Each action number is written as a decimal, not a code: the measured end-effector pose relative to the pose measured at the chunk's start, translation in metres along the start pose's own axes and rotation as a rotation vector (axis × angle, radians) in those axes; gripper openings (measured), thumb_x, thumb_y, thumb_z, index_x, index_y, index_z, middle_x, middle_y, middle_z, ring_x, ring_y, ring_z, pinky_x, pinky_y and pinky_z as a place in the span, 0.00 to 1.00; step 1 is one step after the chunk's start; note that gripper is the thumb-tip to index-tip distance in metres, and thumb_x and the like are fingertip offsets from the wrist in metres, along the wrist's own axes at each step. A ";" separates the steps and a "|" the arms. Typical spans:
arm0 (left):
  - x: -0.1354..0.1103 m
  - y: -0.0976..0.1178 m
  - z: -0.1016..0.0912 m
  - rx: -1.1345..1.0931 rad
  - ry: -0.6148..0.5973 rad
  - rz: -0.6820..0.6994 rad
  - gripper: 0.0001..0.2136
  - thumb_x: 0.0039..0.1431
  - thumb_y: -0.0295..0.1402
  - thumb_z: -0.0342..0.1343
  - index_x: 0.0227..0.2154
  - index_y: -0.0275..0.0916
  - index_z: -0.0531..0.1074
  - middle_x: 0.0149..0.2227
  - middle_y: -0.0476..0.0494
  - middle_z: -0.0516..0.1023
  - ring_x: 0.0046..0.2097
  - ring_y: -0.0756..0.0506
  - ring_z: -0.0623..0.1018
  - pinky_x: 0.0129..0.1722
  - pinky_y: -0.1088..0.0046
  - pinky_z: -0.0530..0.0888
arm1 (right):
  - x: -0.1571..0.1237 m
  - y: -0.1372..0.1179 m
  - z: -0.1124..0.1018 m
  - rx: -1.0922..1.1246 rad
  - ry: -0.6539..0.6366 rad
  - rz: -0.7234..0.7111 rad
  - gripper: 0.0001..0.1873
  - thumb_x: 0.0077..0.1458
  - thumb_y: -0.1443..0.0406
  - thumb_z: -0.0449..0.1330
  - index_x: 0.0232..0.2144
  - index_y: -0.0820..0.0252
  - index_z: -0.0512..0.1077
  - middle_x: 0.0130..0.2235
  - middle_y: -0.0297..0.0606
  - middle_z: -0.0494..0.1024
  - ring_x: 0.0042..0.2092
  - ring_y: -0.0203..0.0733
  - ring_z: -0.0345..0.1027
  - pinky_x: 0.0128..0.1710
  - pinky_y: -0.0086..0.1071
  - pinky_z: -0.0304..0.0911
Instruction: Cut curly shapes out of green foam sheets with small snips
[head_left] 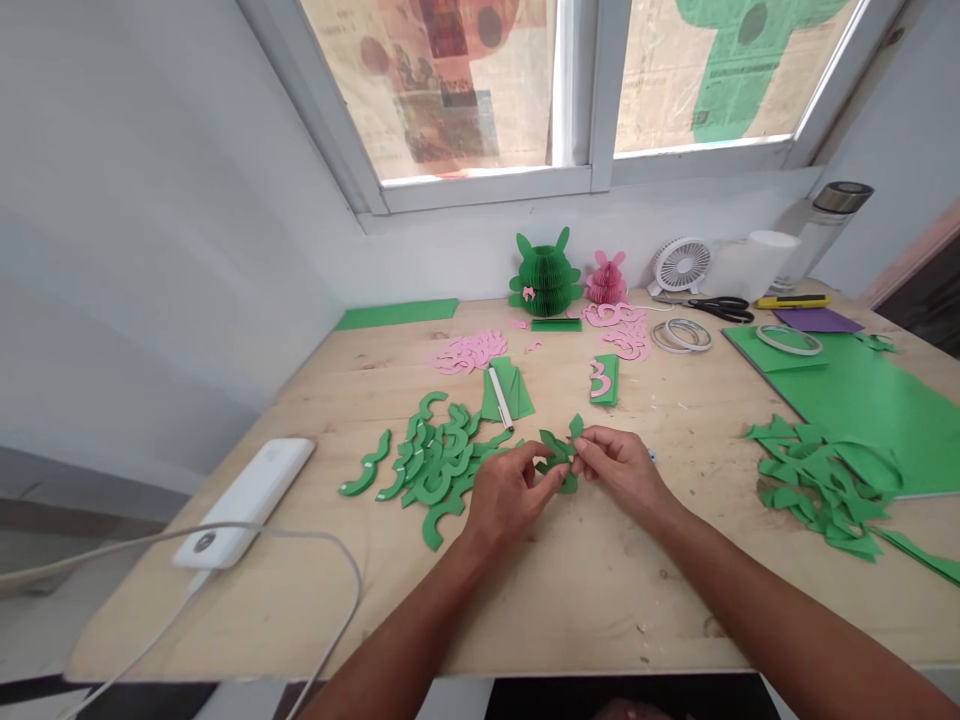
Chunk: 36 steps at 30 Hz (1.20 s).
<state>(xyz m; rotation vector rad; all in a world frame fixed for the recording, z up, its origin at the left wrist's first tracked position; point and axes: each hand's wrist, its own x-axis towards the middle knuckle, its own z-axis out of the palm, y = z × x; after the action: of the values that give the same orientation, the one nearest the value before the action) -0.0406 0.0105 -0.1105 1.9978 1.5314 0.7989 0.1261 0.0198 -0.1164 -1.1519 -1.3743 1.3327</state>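
Low over the middle of the table, my left hand and my right hand meet at some small green paper cutouts. Thumb and fingers of each hand pinch the paper; how many pieces there are, I cannot tell. Left of my left hand lies a heap of wavy green paper pieces, several with pale marks on them. Beyond my hands, a white pen rests on green paper sheets. A green paper stack with a pink wavy cutout on it lies farther back.
At the right are green scraps and a large green sheet. Tape rolls, black scissors, a yellow cutter and a fan stand or lie behind. A white power bank with a cable is at left; paper figures stand by the wall.
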 end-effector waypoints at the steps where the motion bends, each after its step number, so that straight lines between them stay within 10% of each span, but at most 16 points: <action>1: 0.000 0.000 0.000 0.015 0.003 0.006 0.10 0.52 0.39 0.55 0.30 0.38 0.75 0.15 0.55 0.61 0.20 0.52 0.63 0.23 0.75 0.58 | 0.000 0.000 0.000 -0.002 -0.007 -0.002 0.16 0.53 0.55 0.57 0.19 0.58 0.68 0.21 0.34 0.73 0.23 0.36 0.61 0.26 0.30 0.58; 36: -0.004 0.000 0.004 0.186 0.054 0.131 0.12 0.52 0.35 0.54 0.39 0.38 0.72 0.28 0.48 0.71 0.30 0.48 0.71 0.29 0.74 0.66 | -0.003 0.000 0.003 -0.101 -0.006 -0.035 0.15 0.54 0.61 0.55 0.18 0.59 0.66 0.19 0.31 0.69 0.21 0.33 0.58 0.22 0.28 0.53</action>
<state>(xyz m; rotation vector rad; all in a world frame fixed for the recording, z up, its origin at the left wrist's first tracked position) -0.0389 0.0068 -0.1135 2.2479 1.5681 0.7932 0.1239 0.0164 -0.1164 -1.1863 -1.4742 1.2557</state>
